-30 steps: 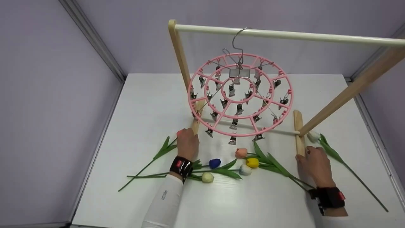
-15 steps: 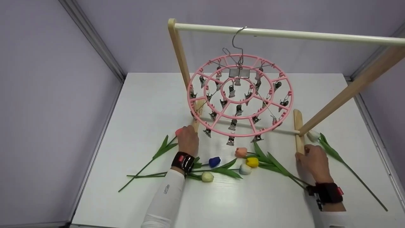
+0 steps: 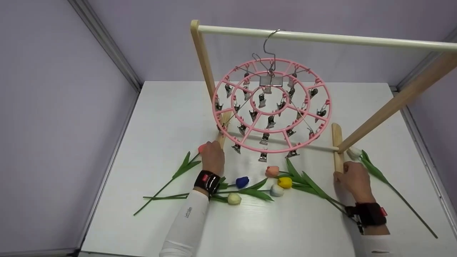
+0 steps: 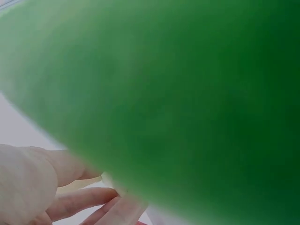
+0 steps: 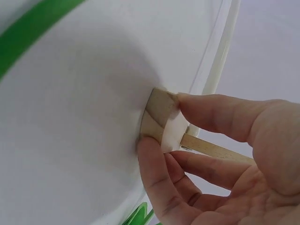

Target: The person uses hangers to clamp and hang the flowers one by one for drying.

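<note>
A clothes rack with wooden legs and a white top rail (image 3: 321, 37) stands on the white table. From the rail hangs a round pink clip hanger (image 3: 290, 134) with several metal clips. My left hand (image 3: 213, 157) grips the front end of the rack's left foot. In the left wrist view its fingers (image 4: 77, 204) close around pale wood, mostly hidden by a blurred green leaf (image 4: 178, 93). My right hand (image 3: 358, 181) pinches the front end of the right foot (image 3: 339, 162); in the right wrist view, thumb and fingers hold the wooden foot's end (image 5: 157, 112).
Several artificial tulips lie on the table (image 3: 160, 125): a red tulip (image 3: 202, 148) by my left hand, a blue tulip (image 3: 242, 182) and a yellow tulip (image 3: 285, 183) in the middle, a white tulip (image 3: 354, 153) beside the right foot. Walls (image 3: 46, 125) border the table.
Both hands have shifted slightly away from the body, along the rack's feet. The hanger sways a little on the rail. The tulips lie as before.
</note>
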`<state>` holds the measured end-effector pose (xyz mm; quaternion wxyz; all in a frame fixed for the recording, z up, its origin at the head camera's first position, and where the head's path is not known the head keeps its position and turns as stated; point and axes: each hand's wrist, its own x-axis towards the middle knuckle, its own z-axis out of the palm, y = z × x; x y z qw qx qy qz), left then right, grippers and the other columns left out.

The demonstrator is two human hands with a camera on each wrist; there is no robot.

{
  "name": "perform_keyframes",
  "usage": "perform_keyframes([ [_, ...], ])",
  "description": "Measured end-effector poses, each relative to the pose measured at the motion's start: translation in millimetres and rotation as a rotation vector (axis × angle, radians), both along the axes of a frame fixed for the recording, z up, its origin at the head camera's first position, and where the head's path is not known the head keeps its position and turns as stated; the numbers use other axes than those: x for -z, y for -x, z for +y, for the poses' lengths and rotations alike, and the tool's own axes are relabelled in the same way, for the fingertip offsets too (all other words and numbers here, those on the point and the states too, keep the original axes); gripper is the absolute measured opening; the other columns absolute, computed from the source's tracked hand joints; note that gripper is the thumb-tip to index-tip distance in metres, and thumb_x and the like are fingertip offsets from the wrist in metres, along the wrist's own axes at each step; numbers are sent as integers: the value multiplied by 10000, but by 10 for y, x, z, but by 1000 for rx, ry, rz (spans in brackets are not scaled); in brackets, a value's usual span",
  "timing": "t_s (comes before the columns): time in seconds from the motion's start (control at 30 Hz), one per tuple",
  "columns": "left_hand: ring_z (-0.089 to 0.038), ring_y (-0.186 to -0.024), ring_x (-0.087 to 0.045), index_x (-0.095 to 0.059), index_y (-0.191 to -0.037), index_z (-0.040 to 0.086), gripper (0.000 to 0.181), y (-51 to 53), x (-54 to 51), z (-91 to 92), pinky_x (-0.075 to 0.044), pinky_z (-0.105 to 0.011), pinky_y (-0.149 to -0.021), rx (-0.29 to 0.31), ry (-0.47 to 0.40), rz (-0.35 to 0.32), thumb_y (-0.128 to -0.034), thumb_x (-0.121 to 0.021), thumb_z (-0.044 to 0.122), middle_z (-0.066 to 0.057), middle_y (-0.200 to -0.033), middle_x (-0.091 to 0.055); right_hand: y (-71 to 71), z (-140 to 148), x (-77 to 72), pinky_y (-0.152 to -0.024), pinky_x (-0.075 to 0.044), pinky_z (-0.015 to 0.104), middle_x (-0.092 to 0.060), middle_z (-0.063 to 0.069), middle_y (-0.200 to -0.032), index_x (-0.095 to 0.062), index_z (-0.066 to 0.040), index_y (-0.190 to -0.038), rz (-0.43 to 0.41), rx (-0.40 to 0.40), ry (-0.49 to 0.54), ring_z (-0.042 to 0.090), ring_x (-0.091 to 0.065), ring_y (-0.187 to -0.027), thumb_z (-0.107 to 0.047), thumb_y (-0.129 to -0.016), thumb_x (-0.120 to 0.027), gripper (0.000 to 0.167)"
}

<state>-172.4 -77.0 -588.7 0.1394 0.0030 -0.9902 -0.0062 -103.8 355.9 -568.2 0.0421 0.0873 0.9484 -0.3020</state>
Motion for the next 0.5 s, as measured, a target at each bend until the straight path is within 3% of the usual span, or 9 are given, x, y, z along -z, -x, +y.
perform_keyframes([
  [0.03,-237,-765,-683,-672,-839,51,176,54,104,-22,-467,-371,-639,-2,-4,20,-953,-728,173,-98,-775,-696,8,-1,3,-501,-347,278,-471,-10,-585,-514,-41,-694,8,3,1,158,-443,-554,-35,-851,-673,223],
  [0.13,-228,-777,-679,-661,-832,64,179,69,113,-27,-463,-366,-664,4,52,20,-956,-714,182,-84,-770,-692,31,-4,12,-493,-340,277,-462,-18,-563,-479,-69,-667,27,9,-1,154,-438,-537,-26,-843,-676,268],
  [0.23,-233,-804,-671,-665,-857,61,184,67,100,-37,-471,-366,-701,31,104,-2,-971,-706,200,-84,-794,-694,49,-8,15,-495,-334,281,-446,-21,-564,-458,-82,-662,29,14,-1,156,-428,-541,-31,-852,-679,295],
  [0.27,-242,-816,-673,-669,-866,57,174,21,2,-21,-485,-363,-718,44,109,-15,-960,-721,194,-86,-805,-697,56,-8,14,-496,-329,282,-431,-22,-566,-448,-86,-661,26,15,-1,157,-419,-543,-31,-853,-677,303],
  [0.37,-249,-848,-662,-673,-878,46,165,22,-9,-35,-496,-358,-744,78,145,-23,-965,-711,181,-80,-843,-691,76,-4,11,-499,-325,280,-410,-21,-571,-430,-92,-663,17,14,5,159,-409,-546,-29,-856,-672,317],
  [0.5,-251,-875,-660,-660,-873,32,148,31,-25,-52,-530,-345,-770,106,127,-26,-962,-701,143,-92,-868,-685,102,3,10,-499,-347,287,-463,-6,-580,-465,-72,-680,4,17,8,165,-444,-550,-34,-866,-680,287],
])
